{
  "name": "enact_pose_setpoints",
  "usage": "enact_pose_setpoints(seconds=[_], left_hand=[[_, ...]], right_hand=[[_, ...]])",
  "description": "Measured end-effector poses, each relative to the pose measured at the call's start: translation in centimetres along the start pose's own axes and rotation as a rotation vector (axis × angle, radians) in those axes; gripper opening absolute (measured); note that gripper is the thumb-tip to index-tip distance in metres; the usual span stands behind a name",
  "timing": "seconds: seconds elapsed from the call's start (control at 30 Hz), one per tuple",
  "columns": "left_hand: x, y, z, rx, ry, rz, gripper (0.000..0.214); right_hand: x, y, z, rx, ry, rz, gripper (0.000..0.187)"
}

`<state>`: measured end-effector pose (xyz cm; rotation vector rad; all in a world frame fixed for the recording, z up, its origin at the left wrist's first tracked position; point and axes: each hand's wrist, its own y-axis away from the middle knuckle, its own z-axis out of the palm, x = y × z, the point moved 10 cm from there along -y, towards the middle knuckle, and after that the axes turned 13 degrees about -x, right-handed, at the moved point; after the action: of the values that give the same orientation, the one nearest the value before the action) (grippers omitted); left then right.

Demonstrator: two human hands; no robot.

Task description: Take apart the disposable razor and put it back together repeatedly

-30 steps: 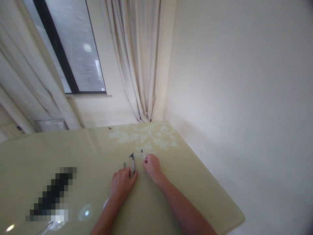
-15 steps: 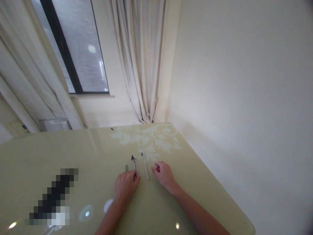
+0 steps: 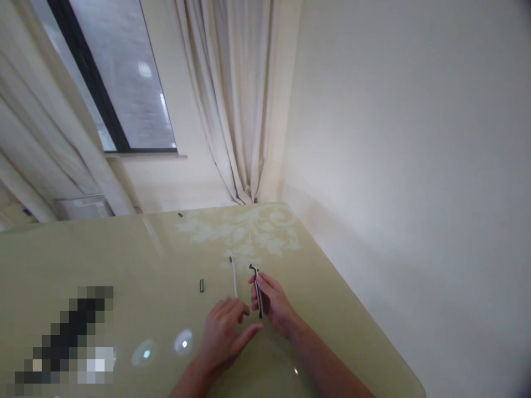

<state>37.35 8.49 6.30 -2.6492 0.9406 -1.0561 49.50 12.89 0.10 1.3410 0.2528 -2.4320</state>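
Observation:
In my right hand (image 3: 274, 301) is a razor (image 3: 259, 301) with a dark head and a black and pale handle, held nearly upright with the head at the far end. My left hand (image 3: 228, 326) is open beside the handle's lower end, thumb stretched toward it; I cannot tell whether they touch. A white toothbrush (image 3: 234, 276) with a dark head lies on the table just beyond my left fingers, which hide its near end. Left of it lies a small green and black razor cartridge (image 3: 202, 286).
The pale green glossy table (image 3: 157, 265) has a white floral pattern at its far right corner. A small dark piece (image 3: 180, 214) lies by the far edge. A blurred-out dark object (image 3: 68, 331) is at the left. The wall (image 3: 394, 166) runs along the right side.
The razor has been lifted off the table and passed from my left hand to my right. My left hand has opened and moved right, near the toothbrush. The view has shifted slightly.

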Motion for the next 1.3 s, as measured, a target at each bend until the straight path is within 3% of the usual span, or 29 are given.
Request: enact_pose_setpoints(seconds=[0.13, 0.27, 0.5, 0.7, 0.9, 1.0, 1.1, 1.2, 1.3], left_hand=[[-4.8, 0.1, -2.4, 0.050, 0.550, -0.232, 0.048], [-6.0, 0.4, -2.1, 0.048, 0.813, -0.297, 0.055], [-6.1, 0.4, -0.1, -0.006, 0.950, -0.267, 0.049], [-6.0, 0.3, -0.1, 0.030, 0.969, -0.208, 0.044], [-7.2, 0.7, 0.0, 0.087, 0.938, -0.248, 0.047], [-7.2, -0.1, -0.3, 0.086, 0.743, -0.269, 0.044], [-4.9, -3.0, 0.8, -0.042, 0.397, -0.238, 0.039], [-1.9, -7.1, 4.5, -0.238, 0.094, -0.216, 0.033], [0.3, -11.1, 8.3, -0.302, 0.033, -0.218, 0.025]], right_hand=[[-0.5, 0.7, 2.0, -0.177, 0.096, 0.089, 0.040], [-0.3, 1.3, 3.7, -0.294, 0.190, 0.130, 0.037], [0.6, 1.4, 4.7, -0.411, 0.244, 0.150, 0.053], [0.9, 1.2, 4.0, -0.360, 0.258, 0.166, 0.057], [0.9, 1.1, 3.8, -0.344, 0.281, 0.153, 0.069], [-0.5, 0.6, 2.2, -0.239, 0.232, 0.096, 0.080], [-3.3, 0.2, -1.2, -0.035, 0.140, -0.058, 0.077], [-6.2, 0.5, -4.6, 0.137, 0.102, -0.226, 0.073], [-8.5, 1.5, -8.2, 0.315, 0.148, -0.335, 0.071]])
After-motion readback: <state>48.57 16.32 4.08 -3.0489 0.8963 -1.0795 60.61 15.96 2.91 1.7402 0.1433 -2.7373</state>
